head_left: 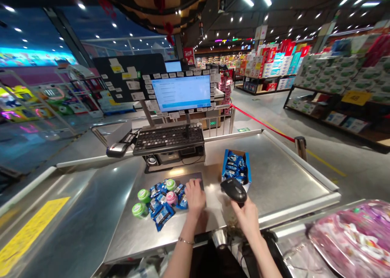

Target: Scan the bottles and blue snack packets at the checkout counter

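Observation:
My right hand (246, 213) grips a black handheld barcode scanner (234, 190), its head at the near edge of an open blue box (250, 168) of blue snack packets (235, 164). Palm down, my left hand (195, 194) rests low over the counter with its fingers bent and close together. What lies under those fingers is hidden. Right beside it on the left is a blue packet (182, 198), part of a loose group of several blue packets (163, 216). Among them stand green-lidded tubs (139, 210) and one pink tub (171, 198).
Behind the goods are a keyboard (169, 139) on a raised stand and a lit monitor (183, 92) edged with labels. The metal counter (280, 168) has a raised rim. Pink plastic-wrapped goods (356, 237) lie at lower right. A red barrier strap (262, 122) runs beyond the counter.

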A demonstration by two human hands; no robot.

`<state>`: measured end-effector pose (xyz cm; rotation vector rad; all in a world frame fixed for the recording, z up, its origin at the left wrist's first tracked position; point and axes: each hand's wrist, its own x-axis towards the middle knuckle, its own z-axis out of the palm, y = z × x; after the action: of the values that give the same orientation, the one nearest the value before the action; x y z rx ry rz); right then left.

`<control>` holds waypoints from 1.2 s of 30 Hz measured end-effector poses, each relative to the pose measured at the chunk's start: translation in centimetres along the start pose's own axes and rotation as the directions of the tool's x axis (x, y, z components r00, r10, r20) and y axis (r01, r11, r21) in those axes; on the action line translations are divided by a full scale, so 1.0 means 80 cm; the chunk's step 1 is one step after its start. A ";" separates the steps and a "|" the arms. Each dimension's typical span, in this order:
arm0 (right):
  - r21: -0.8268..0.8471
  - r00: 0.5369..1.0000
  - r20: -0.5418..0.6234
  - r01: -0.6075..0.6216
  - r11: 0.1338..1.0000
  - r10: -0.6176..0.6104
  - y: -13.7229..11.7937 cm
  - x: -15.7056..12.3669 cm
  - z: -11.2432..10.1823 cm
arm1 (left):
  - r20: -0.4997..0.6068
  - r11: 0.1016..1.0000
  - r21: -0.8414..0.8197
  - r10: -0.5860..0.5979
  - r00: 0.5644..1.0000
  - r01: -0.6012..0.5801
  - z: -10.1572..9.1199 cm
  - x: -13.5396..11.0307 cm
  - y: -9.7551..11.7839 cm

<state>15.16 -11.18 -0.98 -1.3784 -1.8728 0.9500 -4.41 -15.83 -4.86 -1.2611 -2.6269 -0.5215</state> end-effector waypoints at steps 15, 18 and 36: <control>0.011 0.978 -0.209 -0.017 1.000 0.019 0.043 0.018 -0.036 | 0.400 0.975 0.061 0.174 0.900 -0.215 0.058 0.091 0.209; 0.010 0.978 -0.210 -0.009 1.000 0.011 0.044 0.018 -0.038 | 0.412 0.979 0.089 0.134 0.901 -0.186 0.070 0.092 0.202; 0.077 0.972 -0.225 -0.054 0.996 0.071 0.037 0.018 -0.043 | 0.289 0.967 0.006 0.243 0.926 -0.256 0.036 0.059 0.196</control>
<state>19.08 -8.57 -1.46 -1.4459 -1.6197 0.8409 4.87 -2.30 -2.42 -1.7425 -2.6201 -0.2527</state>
